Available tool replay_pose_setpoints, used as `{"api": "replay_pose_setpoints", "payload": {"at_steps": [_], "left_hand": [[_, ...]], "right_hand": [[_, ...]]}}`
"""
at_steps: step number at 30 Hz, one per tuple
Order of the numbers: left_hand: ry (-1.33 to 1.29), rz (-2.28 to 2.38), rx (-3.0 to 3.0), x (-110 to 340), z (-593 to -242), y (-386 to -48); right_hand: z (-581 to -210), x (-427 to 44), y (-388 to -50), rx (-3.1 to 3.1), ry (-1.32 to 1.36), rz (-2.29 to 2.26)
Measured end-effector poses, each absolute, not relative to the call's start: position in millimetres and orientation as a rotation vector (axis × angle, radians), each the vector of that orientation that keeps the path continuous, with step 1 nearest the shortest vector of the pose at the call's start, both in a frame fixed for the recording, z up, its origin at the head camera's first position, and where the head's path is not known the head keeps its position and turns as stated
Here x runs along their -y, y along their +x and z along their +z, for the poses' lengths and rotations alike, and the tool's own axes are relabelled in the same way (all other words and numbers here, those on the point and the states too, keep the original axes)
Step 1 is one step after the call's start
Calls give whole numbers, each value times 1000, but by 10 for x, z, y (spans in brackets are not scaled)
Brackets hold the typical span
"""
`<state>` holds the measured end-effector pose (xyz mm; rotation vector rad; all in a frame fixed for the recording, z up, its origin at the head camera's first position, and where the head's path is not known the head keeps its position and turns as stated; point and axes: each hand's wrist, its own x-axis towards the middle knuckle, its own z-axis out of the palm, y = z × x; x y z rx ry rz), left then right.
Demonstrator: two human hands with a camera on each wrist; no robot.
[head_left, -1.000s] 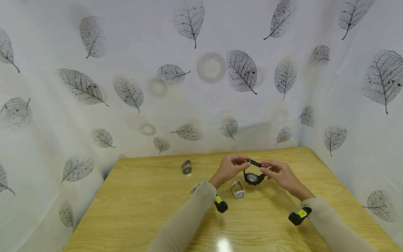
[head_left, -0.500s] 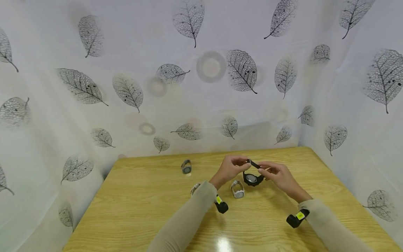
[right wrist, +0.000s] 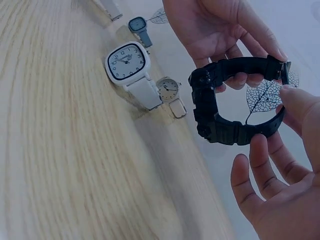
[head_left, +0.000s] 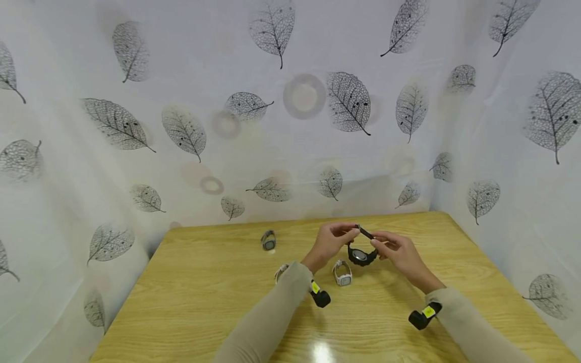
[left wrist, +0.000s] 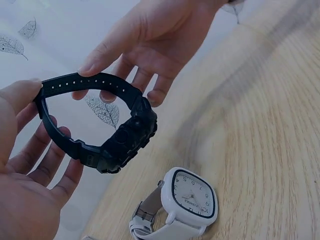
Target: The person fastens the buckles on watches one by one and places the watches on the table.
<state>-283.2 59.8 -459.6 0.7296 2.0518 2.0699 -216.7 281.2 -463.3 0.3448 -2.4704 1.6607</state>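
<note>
A black sports watch (head_left: 360,257) hangs in the air between both hands, its strap forming a loop with the case lowest in the head view. My left hand (head_left: 329,243) pinches the strap at the buckle between thumb and fingers. Along the strap (left wrist: 75,82) with the rows of holes, my right hand (head_left: 401,253) pinches with its thumb above and fingertips behind. In the right wrist view the strap's two parts meet near the metal buckle (right wrist: 285,70); whether it is fastened I cannot tell. Just below, a white square-faced watch (left wrist: 192,197) stands on the table.
A grey watch (head_left: 269,241) stands farther back on the wooden table (head_left: 204,292). My left sleeve partly covers another pale watch (head_left: 280,272). In the right wrist view, a round-dialled watch (right wrist: 169,90) sits beyond the white one. A leaf-printed curtain (head_left: 290,151) encloses the table's back and sides.
The black watch and my right hand have shifted slightly left. The strap between the hands slopes more steeply. Both hands keep their hold, and the watches on the table stay put.
</note>
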Motion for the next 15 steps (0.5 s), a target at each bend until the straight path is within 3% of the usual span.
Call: {"api": "replay_pose_setpoints", "payload": {"at_steps": [15], "left_hand": [[759, 2086, -2009, -596, -4598, -2817]], "right_hand": [[-4664, -2727, -2113, 2463, 297, 1611]]}}
